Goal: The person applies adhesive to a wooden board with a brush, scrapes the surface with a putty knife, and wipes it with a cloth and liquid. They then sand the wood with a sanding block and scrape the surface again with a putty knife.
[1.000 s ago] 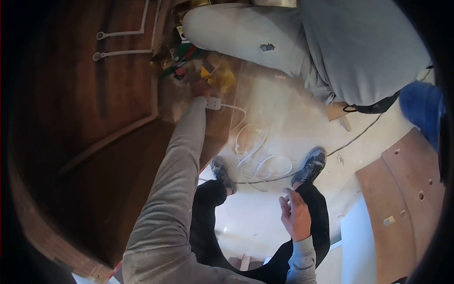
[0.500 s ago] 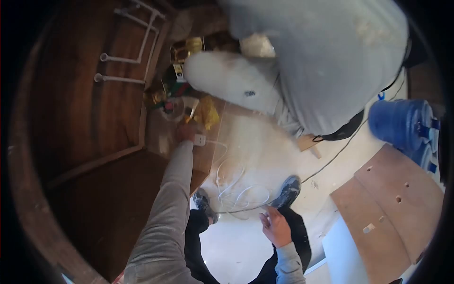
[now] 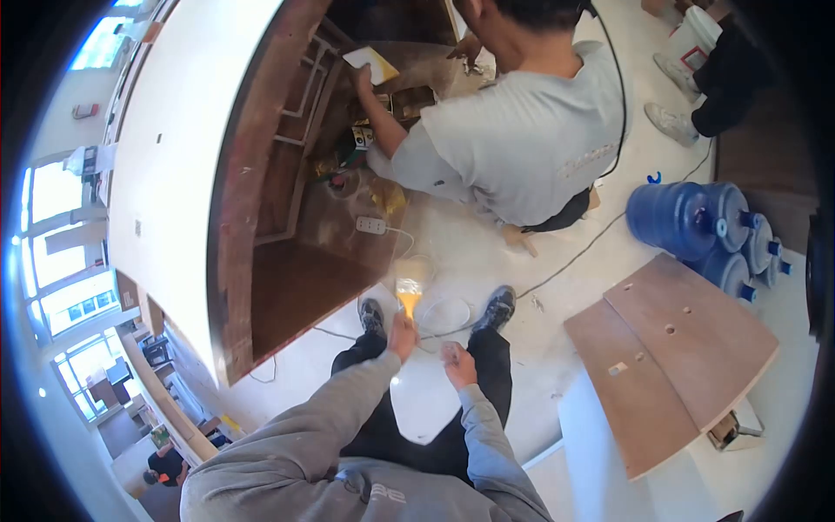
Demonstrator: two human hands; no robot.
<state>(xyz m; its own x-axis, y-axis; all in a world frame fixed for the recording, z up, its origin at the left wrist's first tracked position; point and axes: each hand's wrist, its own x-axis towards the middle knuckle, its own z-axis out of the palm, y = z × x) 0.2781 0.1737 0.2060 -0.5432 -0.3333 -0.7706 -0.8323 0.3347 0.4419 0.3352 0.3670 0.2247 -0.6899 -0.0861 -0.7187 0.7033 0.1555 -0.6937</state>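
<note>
My left hand [image 3: 403, 337] is closed round the yellow handle of a paintbrush [image 3: 409, 287], held upright over the floor in front of my legs. Its pale, wide end points away from me. Close by on the right, my right hand [image 3: 458, 365] has its fingers curled in; they are slightly blurred, and I cannot make out what they hold, if anything. Beyond the brush, a white power strip [image 3: 371, 225] lies at the edge of the wooden cabinet [image 3: 322, 283], its white cord running onto the floor. A crumpled yellow bag [image 3: 389, 198] lies just behind the strip.
A co-worker [image 3: 531, 130] in grey crouches at the cabinet, one hand on a yellow-and-white flat piece [image 3: 371, 65]. Blue water bottles [image 3: 670, 217] stand at right, near drilled wooden panels [image 3: 670, 357]. A dark cable [image 3: 574, 261] crosses the floor. Another person's shoes [image 3: 671, 122] show behind.
My left hand has come back from beside the power strip and now holds the paintbrush. My right hand has moved nearer to it. The view has widened to show more of the room.
</note>
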